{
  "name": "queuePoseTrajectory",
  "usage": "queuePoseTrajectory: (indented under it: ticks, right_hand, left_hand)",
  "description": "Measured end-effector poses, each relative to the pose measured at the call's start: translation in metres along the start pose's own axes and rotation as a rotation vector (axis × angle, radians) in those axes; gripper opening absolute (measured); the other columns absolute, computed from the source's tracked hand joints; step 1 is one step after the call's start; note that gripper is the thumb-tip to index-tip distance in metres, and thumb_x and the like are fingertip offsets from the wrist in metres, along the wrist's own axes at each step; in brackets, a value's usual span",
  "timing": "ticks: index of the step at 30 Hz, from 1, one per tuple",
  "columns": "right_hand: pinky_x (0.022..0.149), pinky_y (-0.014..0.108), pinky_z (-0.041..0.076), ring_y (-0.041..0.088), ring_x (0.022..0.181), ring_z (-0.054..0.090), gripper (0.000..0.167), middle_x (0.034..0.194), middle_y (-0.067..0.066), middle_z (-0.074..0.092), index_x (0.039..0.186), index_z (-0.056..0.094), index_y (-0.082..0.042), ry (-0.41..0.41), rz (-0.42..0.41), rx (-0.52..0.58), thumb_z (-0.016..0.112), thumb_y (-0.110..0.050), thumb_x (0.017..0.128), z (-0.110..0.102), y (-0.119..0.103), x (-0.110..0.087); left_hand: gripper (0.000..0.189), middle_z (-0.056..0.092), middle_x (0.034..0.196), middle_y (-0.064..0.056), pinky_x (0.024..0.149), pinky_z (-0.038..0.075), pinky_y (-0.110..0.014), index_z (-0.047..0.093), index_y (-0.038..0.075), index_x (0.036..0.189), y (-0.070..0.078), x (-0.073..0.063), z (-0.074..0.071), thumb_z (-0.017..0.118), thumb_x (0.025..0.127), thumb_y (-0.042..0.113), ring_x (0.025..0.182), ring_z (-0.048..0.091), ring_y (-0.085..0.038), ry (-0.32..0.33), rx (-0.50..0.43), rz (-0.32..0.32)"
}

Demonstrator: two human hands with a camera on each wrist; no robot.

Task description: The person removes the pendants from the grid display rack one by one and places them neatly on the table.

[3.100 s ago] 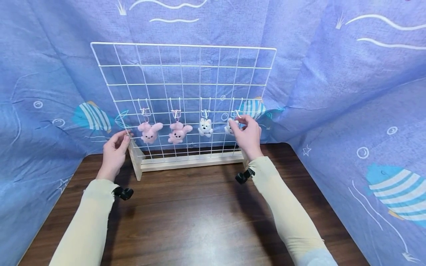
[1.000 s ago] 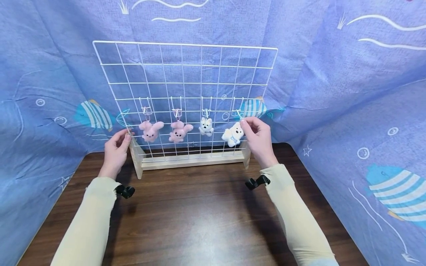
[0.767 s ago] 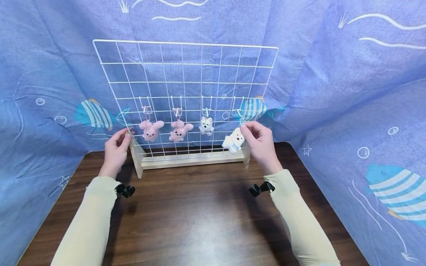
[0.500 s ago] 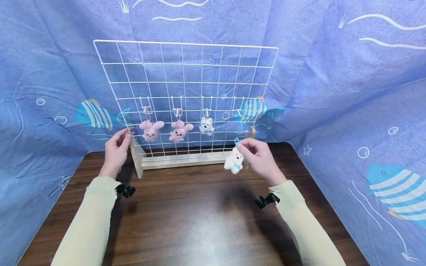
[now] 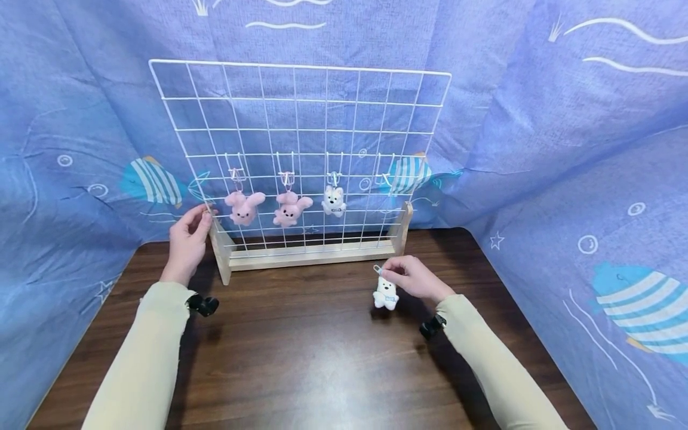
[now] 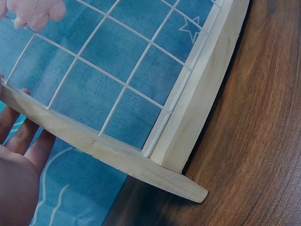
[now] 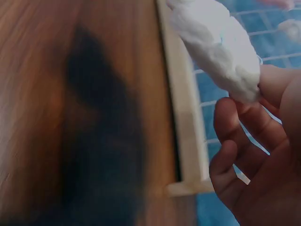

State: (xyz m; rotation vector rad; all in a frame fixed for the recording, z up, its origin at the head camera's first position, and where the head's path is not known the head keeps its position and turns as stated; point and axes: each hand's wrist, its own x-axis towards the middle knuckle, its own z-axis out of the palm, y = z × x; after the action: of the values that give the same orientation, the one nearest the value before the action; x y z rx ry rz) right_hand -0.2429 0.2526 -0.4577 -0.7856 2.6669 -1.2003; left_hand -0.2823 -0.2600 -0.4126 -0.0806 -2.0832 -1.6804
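My right hand (image 5: 412, 277) pinches a small white plush bear keychain (image 5: 386, 294) near its head, with its clip sticking up. The keychain hangs low over the table in front of the rack's right end. In the right wrist view the white plush (image 7: 216, 42) is held between thumb and fingers. My left hand (image 5: 188, 242) grips the left wooden upright (image 6: 99, 148) of a white wire grid rack (image 5: 310, 129). On the grid's hooks hang two pink plush bunny keychains, a left one (image 5: 244, 208) and a right one (image 5: 290, 209), and a white plush keychain (image 5: 334, 202).
An unloaded hook (image 5: 384, 177) is at the right of the row. The rack's wooden base bar (image 5: 312, 255) stands near the back of the dark wooden table (image 5: 301, 340). A blue sea-print cloth (image 5: 537, 149) surrounds the back and sides.
The white plush bear keychain has come off the rightmost hook, and my right hand has carried it down and toward the table's front. My left hand stays on the rack's upright.
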Motion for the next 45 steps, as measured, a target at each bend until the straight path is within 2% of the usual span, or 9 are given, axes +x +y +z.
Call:
queuePoseTrajectory:
  ticks: [2,7,14,20,25,29,32,38,45]
  right_hand:
    - [0.066,0.026,0.047,0.007,0.070,0.056,0.013,0.077,-0.008,0.064,0.094,0.075,-0.016,-0.042,0.000,-0.011,0.067,-0.015,0.104,0.003,0.007,-0.001]
    - [0.065,0.025,0.046,0.006,0.069,0.054,0.013,0.076,-0.010,0.063,0.093,0.075,-0.015,-0.106,0.011,-0.051,0.068,-0.014,0.103,0.011,0.023,-0.004]
    - [0.067,0.026,0.046,0.005,0.069,0.052,0.015,0.075,-0.013,0.062,0.089,0.074,-0.020,-0.151,0.057,-0.131,0.069,-0.018,0.103,0.013,0.036,-0.007]
    - [0.068,0.027,0.046,0.004,0.069,0.052,0.015,0.075,-0.014,0.064,0.087,0.074,-0.018,-0.138,-0.008,-0.191,0.071,-0.017,0.102,0.014,0.038,-0.003]
    - [0.067,0.027,0.045,0.003,0.067,0.050,0.014,0.073,-0.015,0.063,0.088,0.074,-0.018,-0.149,-0.018,-0.224,0.071,-0.016,0.102,0.016,0.035,0.000]
    - [0.072,0.028,0.049,0.004,0.072,0.056,0.012,0.079,-0.013,0.069,0.092,0.076,-0.017,-0.156,-0.017,-0.221,0.070,-0.016,0.103,0.016,0.034,0.002]
    - [0.078,0.031,0.052,0.005,0.081,0.063,0.011,0.088,-0.011,0.073,0.097,0.077,-0.016,-0.147,-0.025,-0.231,0.068,-0.016,0.104,0.015,0.034,0.002]
    - [0.082,0.035,0.055,0.008,0.085,0.066,0.009,0.097,-0.005,0.076,0.106,0.077,-0.012,-0.072,0.004,-0.239,0.069,-0.015,0.103,0.014,0.029,0.003]
    - [0.089,0.040,0.056,0.017,0.098,0.069,0.022,0.107,0.003,0.075,0.119,0.073,-0.004,0.019,0.059,-0.123,0.068,-0.018,0.104,0.011,0.009,0.011]
  left_hand:
    - [0.034,0.075,0.125,-0.011,0.085,0.048,-0.011,0.065,-0.002,0.139,-0.008,0.003,0.000,0.058,0.109,0.013,0.106,0.065,-0.007,0.009,0.013,-0.005]
    - [0.036,0.076,0.117,0.008,0.083,0.048,-0.011,0.065,-0.002,0.139,-0.017,0.007,-0.002,0.060,0.108,0.016,0.106,0.065,-0.006,0.018,0.005,-0.010]
    - [0.037,0.076,0.121,-0.002,0.081,0.049,-0.013,0.063,-0.005,0.140,-0.008,0.003,-0.001,0.059,0.108,0.014,0.104,0.066,-0.008,0.013,-0.004,-0.023]
    - [0.037,0.075,0.125,-0.007,0.082,0.048,-0.011,0.062,-0.003,0.141,-0.015,0.006,-0.002,0.058,0.109,0.015,0.105,0.066,-0.006,0.028,0.017,-0.017]
    - [0.038,0.073,0.128,-0.015,0.080,0.048,-0.013,0.061,-0.006,0.141,0.001,0.000,0.000,0.058,0.109,0.014,0.103,0.065,-0.007,0.015,0.027,-0.019]
    - [0.035,0.075,0.125,-0.013,0.079,0.049,-0.013,0.064,-0.004,0.139,0.013,-0.005,0.001,0.059,0.108,0.013,0.101,0.066,-0.008,0.007,0.001,-0.024]
    - [0.034,0.076,0.123,-0.009,0.079,0.050,-0.013,0.065,-0.003,0.138,0.012,-0.005,0.002,0.059,0.108,0.012,0.101,0.066,-0.009,0.011,-0.012,-0.027]
    - [0.037,0.074,0.127,-0.012,0.080,0.049,-0.012,0.062,-0.004,0.141,-0.010,0.003,0.001,0.058,0.109,0.015,0.103,0.066,-0.007,0.025,0.013,-0.028]
    - [0.038,0.074,0.128,-0.011,0.082,0.049,-0.012,0.064,0.000,0.141,-0.018,0.005,0.001,0.060,0.109,0.019,0.104,0.065,-0.004,0.028,0.009,-0.025]
